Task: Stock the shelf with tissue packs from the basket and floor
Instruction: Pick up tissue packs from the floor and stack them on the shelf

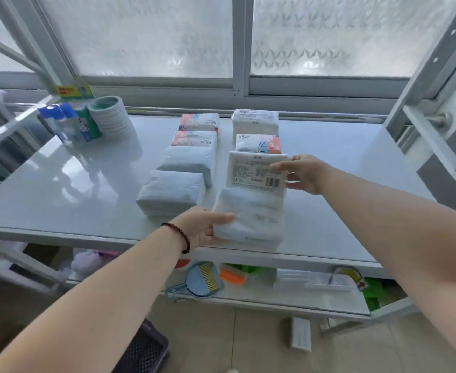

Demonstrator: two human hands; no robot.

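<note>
On the white top shelf in front of a frosted window, tissue packs lie in two rows running away from the viewer. The left hand, with a dark bead bracelet at its wrist, grips the left end of the nearest tissue pack in the right row, thumb on top and fingers under its edge, the pack resting at the shelf's front edge. The right hand holds the right side of the barcode-labelled pack just behind it, fingers spread across the printed face; that pack stands tilted, its lower edge touching the nearest pack. Behind these sit two more packs, and the left row holds four packs, the far two with orange printing. At the shelf's left rear stand blue-capped bottles and a stack of tape rolls. On the lower shelf lie a blue dustpan with brush and an orange brush. One tissue pack lies on the tiled floor, and a dark basket shows at the bottom edge.
</note>
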